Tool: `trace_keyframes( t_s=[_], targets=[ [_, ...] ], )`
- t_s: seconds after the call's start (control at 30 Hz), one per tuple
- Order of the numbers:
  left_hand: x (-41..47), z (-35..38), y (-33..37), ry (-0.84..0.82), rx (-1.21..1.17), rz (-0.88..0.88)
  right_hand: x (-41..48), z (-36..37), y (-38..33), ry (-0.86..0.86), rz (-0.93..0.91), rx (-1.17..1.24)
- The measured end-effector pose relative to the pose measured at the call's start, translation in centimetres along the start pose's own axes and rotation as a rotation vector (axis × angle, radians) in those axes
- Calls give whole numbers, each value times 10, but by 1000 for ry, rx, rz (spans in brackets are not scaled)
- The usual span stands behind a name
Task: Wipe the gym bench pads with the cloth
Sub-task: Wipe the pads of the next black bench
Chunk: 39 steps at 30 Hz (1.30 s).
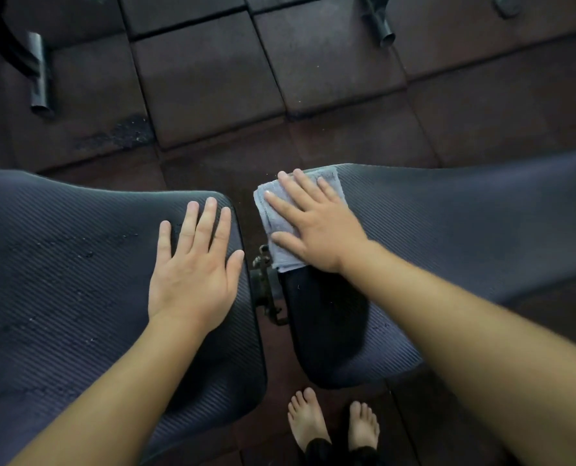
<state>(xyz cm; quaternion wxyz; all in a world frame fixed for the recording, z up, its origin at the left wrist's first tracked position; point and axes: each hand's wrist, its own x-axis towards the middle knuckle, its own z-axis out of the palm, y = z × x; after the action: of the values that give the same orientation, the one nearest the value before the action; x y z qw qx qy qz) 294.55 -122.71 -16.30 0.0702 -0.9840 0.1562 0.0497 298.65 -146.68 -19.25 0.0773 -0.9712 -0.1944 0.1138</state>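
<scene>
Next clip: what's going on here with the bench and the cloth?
A person is wiping a gym bench. The right hand presses a folded grey cloth flat onto the near end of the right pad, by the gap between the pads. The left hand rests flat, fingers straight, on the left pad, which shows pale specks. The person stands barefoot on rubber floor tiles.

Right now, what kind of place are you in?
Most likely a gym. Two ribbed bench pads sit side by side, the floor is rubber tiles, and black metal tubes, like equipment frames, show beyond. The right hand presses a cloth on one pad.
</scene>
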Motion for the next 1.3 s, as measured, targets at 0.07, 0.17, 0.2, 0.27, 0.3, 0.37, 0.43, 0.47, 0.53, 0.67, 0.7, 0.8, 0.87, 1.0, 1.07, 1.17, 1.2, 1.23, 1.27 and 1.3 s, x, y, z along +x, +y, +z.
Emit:
trace_keyframes(
  t_s=[0.07, 0.17, 0.2, 0.27, 0.3, 0.37, 0.43, 0.47, 0.53, 0.67, 0.7, 0.8, 0.87, 1.0, 1.07, 1.17, 1.2, 1.23, 1.27, 1.3],
  targets=[
    [0, 0, 0, 1, -8, -1, 3, -5, 37, 11, 22, 3],
    [1, 0, 1, -5, -11, -8, 26, -18, 66, -21, 353, 80],
    [1, 0, 1, -5, -11, -9, 31, -19, 55, -23, 399, 73],
    [0, -1, 1, -2, -20, -6, 27, -12, 21, -9, 323, 34],
    [0, -2, 1, 0, -29, -6, 17, -7, 5, 8, 220, 11],
    [0, -2, 1, -4, -35, -4, -11, 6, -7, 25, 8, -32],
    [-1, -2, 1, -2, -23, -6, -18, 4, 6, -8, -116, -44],
    [-1, -2, 1, 2, -20, -7, -12, 1, 16, -15, -133, -41],
    [0, -1, 0, 5, -20, -8, 10, -5, 28, -16, -57, -31],
    [-1, 1, 0, 8, -21, -8, 19, -6, 6, 0, 146, -17],
    [-2, 2, 0, 8, -25, -8, 4, 0, -4, 19, 133, -15],
    [0, 0, -1, 8, -20, -7, -56, 20, -26, 46, -15, -41],
    [0, 0, -1, 0, -11, -8, -60, 19, -18, 7, -100, -30],
    [0, -1, 0, 3, -24, -3, 5, 1, -1, 17, 47, -4],
    [-1, -1, 0, 6, -17, -7, 13, 1, -8, 18, 149, -18],
    [-2, -4, 0, -20, -16, -1, -37, 16, -32, 67, 134, -7],
    [-3, -5, -1, -33, -22, 2, -62, 23, -40, 78, 104, -9],
    [-3, -7, -1, -48, -31, 6, -85, 30, -47, 78, 74, -14],
    [-5, -9, -1, -64, -43, 10, -103, 35, -51, 61, 53, -14],
    [-9, -11, -2, -80, -53, 11, -109, 36, -49, 34, 35, -9]
  ],
)
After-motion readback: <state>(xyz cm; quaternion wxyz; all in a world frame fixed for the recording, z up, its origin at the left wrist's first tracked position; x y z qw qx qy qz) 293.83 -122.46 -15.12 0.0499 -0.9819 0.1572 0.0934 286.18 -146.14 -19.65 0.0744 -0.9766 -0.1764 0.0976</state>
